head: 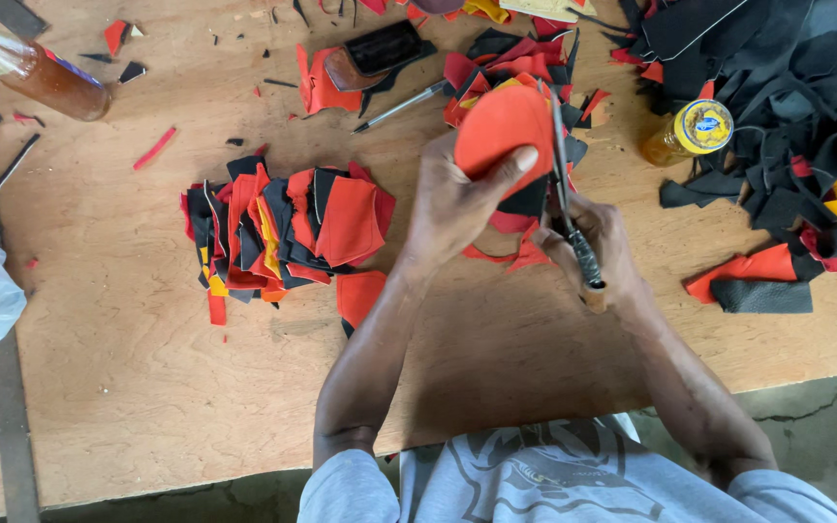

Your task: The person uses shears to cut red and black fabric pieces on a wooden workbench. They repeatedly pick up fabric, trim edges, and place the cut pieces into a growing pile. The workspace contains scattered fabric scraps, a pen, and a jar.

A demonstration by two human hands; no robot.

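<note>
Two bare hands work above a plywood table [128, 387]. The left hand [457, 208] grips a rounded orange-red leather piece [501, 126], thumb pressed across its near edge, holding it up over the middle of the table. The right hand [598, 247] is clenched around the dark handle of a thin-bladed knife [566, 184], whose blade runs along the piece's right edge. Left of the hands lies a fanned stack of red, black and yellow leather cut-outs [283, 232]. A heap of black leather scraps [777, 87] fills the far right, with a yellow-capped bottle [690, 131] beside it. An amber glass bottle [36, 73] lies at the far left.
</note>
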